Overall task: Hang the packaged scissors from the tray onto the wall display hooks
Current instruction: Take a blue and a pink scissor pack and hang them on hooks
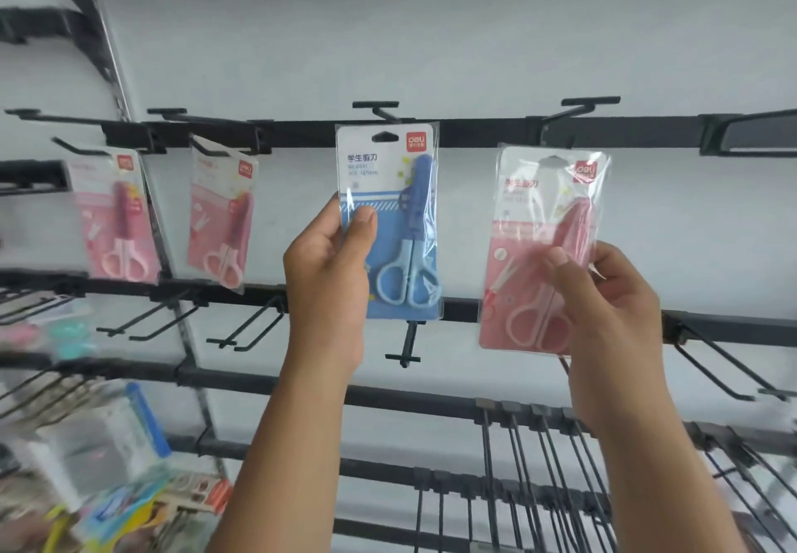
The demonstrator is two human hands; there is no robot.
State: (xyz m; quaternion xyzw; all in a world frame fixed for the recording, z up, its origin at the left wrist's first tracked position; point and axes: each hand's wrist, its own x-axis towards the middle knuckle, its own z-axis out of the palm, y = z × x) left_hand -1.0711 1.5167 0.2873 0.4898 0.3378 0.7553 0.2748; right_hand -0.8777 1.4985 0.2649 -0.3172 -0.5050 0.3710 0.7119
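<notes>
While the left hand [327, 276] pinches a blue scissors pack [388, 220] by its lower left edge, thumb pressed flat on the front of the card and fingers behind it, the pack stands upright in the middle of the frame. Its hang hole sits at the level of the black rail [474, 132], right below the centre hook [379, 109], but whether the hook passes through the hole cannot be told. The right hand [604, 315] grasps a pink scissors pack [541, 250] at right of centre, thumb on the front over the blade area and fingers wrapped round the right edge and back. That pack is tilted slightly, its top leaning right, and it hangs free in front of the wall, below the rail and apart from the right hook [586, 104].

Farther out, at left of the frame, two more pink scissors packs hang on hooks from the same rail: one at far left [116, 216] and one just right of it [222, 220], both slanted. Below them, bare black hooks [241, 328] jut from a lower rail. At lower left lies a blurred heap of colourful packaged goods [108, 466]. Rows of long black hooks [539, 488] fill the lower right.
</notes>
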